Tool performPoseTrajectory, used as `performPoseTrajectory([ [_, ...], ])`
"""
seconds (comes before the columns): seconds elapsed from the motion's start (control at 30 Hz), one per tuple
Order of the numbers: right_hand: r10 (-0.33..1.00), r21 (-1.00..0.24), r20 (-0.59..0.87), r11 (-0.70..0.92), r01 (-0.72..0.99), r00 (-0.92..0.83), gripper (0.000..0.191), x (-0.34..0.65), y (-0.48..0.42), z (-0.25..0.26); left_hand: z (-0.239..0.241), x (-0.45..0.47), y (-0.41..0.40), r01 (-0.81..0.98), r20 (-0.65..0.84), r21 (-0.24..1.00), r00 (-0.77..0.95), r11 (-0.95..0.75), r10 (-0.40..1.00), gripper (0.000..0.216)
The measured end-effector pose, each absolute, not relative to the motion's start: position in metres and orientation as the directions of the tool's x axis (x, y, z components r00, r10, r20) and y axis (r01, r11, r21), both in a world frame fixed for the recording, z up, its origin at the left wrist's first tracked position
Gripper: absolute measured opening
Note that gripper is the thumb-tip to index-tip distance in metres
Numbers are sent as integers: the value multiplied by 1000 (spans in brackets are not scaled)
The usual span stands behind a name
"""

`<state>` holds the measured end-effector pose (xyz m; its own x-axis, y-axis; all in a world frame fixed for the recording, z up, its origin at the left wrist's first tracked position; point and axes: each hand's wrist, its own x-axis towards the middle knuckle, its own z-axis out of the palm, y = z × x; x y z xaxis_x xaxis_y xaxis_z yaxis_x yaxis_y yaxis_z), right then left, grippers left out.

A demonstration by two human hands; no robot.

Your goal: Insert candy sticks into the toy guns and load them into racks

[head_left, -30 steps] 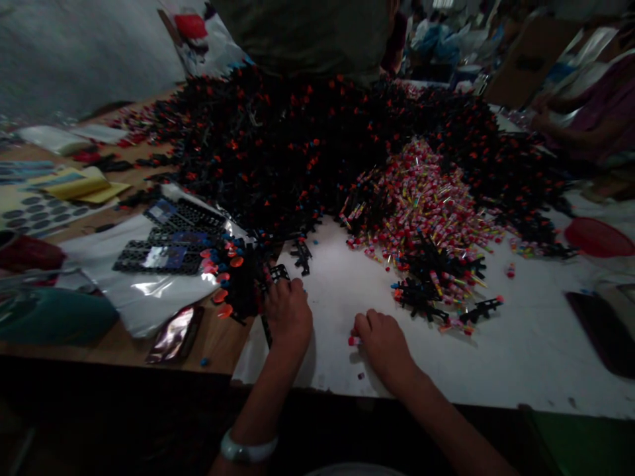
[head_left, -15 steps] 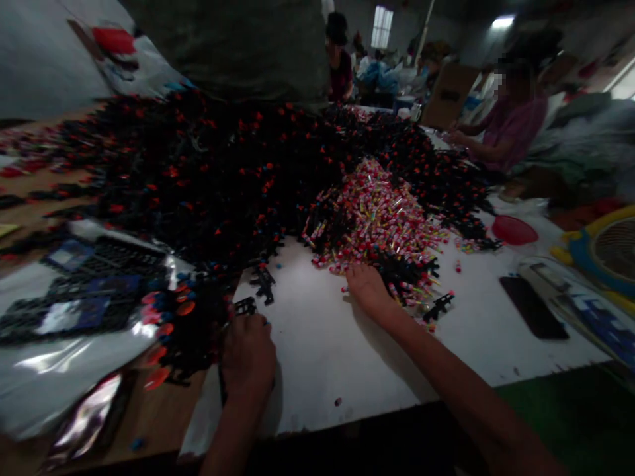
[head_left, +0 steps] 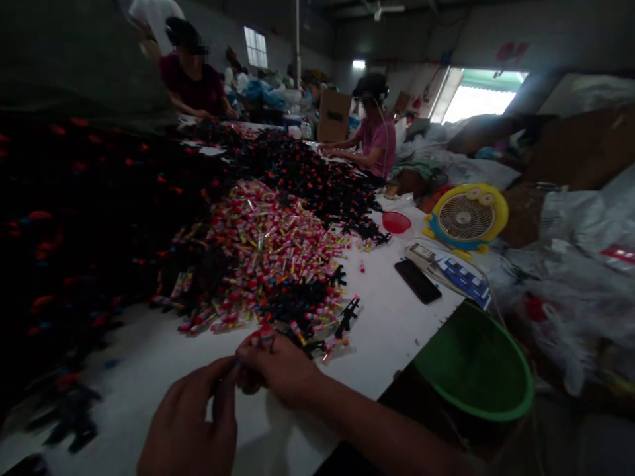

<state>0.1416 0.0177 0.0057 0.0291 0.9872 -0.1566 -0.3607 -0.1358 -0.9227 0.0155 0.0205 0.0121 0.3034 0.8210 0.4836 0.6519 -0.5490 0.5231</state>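
Just in front of the pile, my right hand (head_left: pixel 285 373) is closed on a small tube with a red end (head_left: pixel 265 336). My left hand (head_left: pixel 191 420) meets it with thumb and finger pinched together; whatever lies between those fingertips is too dark to make out. Behind both hands rises a heap of small pink, red and yellow tubes (head_left: pixel 278 241). Black toy guns (head_left: pixel 305 297) are mixed into its near side, and one toy gun (head_left: pixel 348 316) lies apart to the right. Another dark toy gun (head_left: pixel 74 413) rests at the lower left.
A large dark heap of toy guns with orange parts (head_left: pixel 99 218) fills the left. On the white tabletop (head_left: pixel 381 317) are a phone (head_left: pixel 417 280) and a red bowl (head_left: pixel 395 222). A yellow fan (head_left: pixel 466 215) and a green tub (head_left: pixel 476 363) stand right. Two people sit across.
The view has swung right. My right hand has come away from the tube heap with a tube, and my left hand has left the black toy gun area to meet it.
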Motion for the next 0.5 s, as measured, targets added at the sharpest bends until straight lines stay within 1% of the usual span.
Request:
performPoseTrajectory([
  [0.03,973,-845,-224,-165,-508,55,27,146,13,6,14,26,20,632,531,466,361,-620,767,29],
  [0.1,931,-702,-347,-179,-689,112,22,161,4,8,16,47,20,601,580,347,466,-720,668,28],
  [0.17,898,-637,-415,-173,-751,145,15,181,-4,9,16,68,19,554,592,262,555,-790,585,28],
  [0.23,880,-638,-436,-154,-754,189,12,205,-13,7,15,90,17,488,586,231,621,-842,521,27],
  [0.27,875,-663,-432,-146,-734,217,14,218,-18,6,14,101,14,458,584,235,639,-857,501,27],
  [0.3,870,-724,-416,-142,-675,263,16,232,-24,4,14,112,10,433,586,251,644,-866,492,26],
  [0.33,863,-804,-388,-145,-577,323,19,247,-30,2,13,123,6,410,588,274,645,-870,489,26],
  [0.4,840,-935,-296,-156,-320,455,24,280,-45,1,10,138,-2,359,594,325,642,-875,484,26],
  [0.43,825,-968,-241,-164,-192,512,27,297,-53,2,9,143,-5,339,599,349,636,-874,486,26],
  [0.5,794,-985,-154,-170,-28,588,30,331,-68,6,5,143,-10,319,604,380,625,-868,494,24],
])
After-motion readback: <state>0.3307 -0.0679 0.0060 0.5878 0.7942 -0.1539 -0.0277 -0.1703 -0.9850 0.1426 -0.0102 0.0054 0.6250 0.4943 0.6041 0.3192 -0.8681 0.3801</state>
